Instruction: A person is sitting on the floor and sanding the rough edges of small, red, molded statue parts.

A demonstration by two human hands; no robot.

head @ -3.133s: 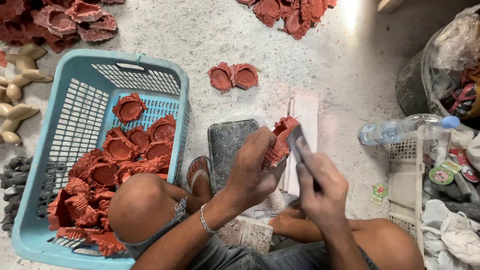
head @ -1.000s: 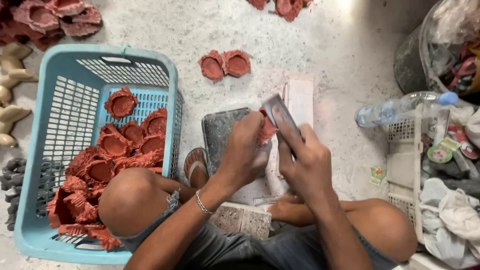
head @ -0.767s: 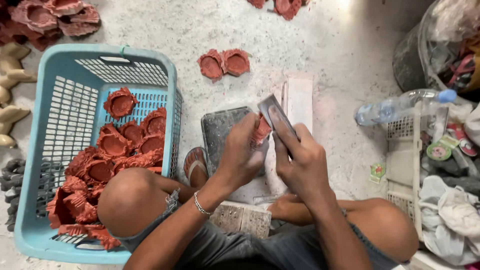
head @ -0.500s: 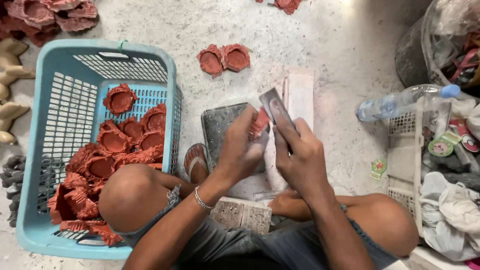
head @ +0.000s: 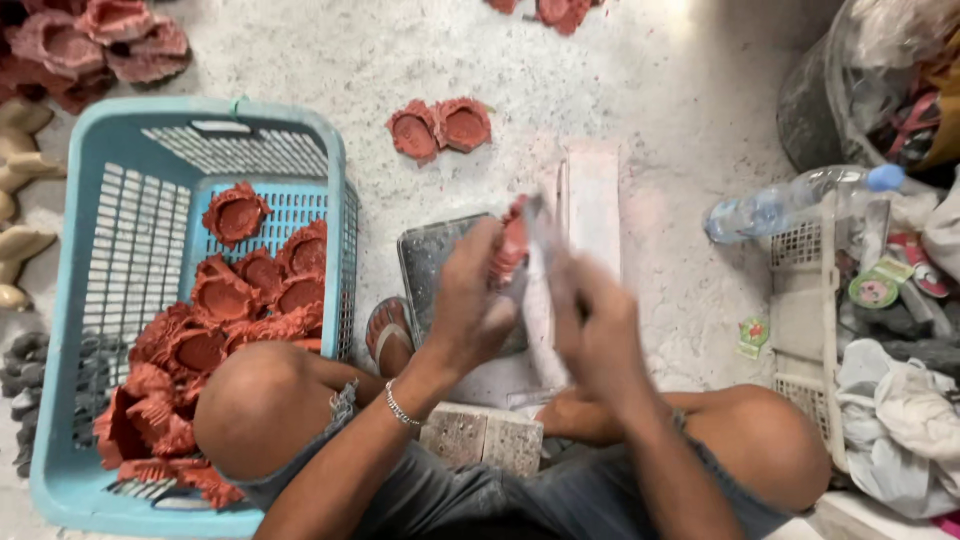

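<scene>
One view only, from a camera worn on the person's head. It looks almost straight down over the bent knees at the speckled floor [head: 680,90]. It sits close: the hands fill the middle, blurred. The blue basket [head: 60,300] runs off the left and bottom edges, and a white crate [head: 810,340] and water bottle [head: 790,200] crowd the right edge.

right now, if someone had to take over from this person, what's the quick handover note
Left hand: grips a red clay piece over the grey slab.
Right hand: holds a flat pale tool against that piece; blurred in motion.
Blue basket at the left knee holds many red clay pieces. Two pieces lie on the floor ahead, more in the far left pile.
Done or left: cannot tell which pieces are finished.
</scene>
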